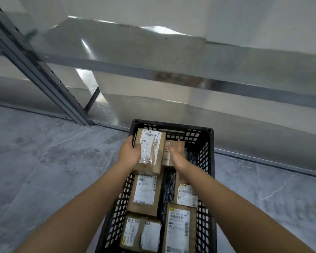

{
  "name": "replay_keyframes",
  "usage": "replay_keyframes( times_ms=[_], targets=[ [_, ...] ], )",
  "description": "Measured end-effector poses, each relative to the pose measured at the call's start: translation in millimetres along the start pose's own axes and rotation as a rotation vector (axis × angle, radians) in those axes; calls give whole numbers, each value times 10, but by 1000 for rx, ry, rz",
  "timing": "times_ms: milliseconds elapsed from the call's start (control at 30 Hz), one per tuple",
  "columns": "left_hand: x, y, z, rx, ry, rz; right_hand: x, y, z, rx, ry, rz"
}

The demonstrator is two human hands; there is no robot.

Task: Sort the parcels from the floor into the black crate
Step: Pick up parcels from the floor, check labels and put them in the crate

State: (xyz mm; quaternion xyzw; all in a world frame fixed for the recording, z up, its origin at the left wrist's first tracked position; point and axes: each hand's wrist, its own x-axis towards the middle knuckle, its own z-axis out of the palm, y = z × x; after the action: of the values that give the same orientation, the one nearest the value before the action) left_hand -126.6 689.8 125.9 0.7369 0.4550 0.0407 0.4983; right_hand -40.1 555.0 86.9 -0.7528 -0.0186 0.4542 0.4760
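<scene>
A black lattice crate (207, 156) stands on the floor in front of me, holding several brown cardboard parcels with white labels. My left hand (130, 152) grips the left side of a brown labelled parcel (151, 152), held over the crate's far left part. My right hand (177, 154) is just right of that parcel, fingers apart, above a smaller brown parcel (173, 143) lying in the crate's far right part. Below my arms lie more parcels: one at middle left (145, 192), one at middle right (186, 194), two nearest me (140, 232) (179, 229).
Grey metal shelving with an upright post (44, 77) and low shelf boards (153, 70) stands right behind the crate. Grey marbled floor (44, 170) spreads left and right of the crate.
</scene>
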Motion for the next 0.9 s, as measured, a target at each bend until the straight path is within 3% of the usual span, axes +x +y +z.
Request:
replay_keyframes(
  times_ms=[100,233,333,433,600,900],
  targets=[
    [-302,634,-487,-24,-47,-150,-567,-573,-401,-6,-49,43],
    [-769,1769,-1302,187,-479,-164,-1557,-1555,-875,-73,-125,95],
    [-1119,2721,-1744,118,-656,-94,-2212,-2412,-1090,-70,-99,55],
    [-1448,3630,-2031,0,-603,-16,-2819,-3281,-1209,2,-45,-26],
    [-2079,5020,-2526,57,-569,137,-3999,-4503,-1624,18,42,-190],
    [-3226,6748,-2882,128,-429,603,-5639,-5509,-2853,-36,249,-494]
  ],
)
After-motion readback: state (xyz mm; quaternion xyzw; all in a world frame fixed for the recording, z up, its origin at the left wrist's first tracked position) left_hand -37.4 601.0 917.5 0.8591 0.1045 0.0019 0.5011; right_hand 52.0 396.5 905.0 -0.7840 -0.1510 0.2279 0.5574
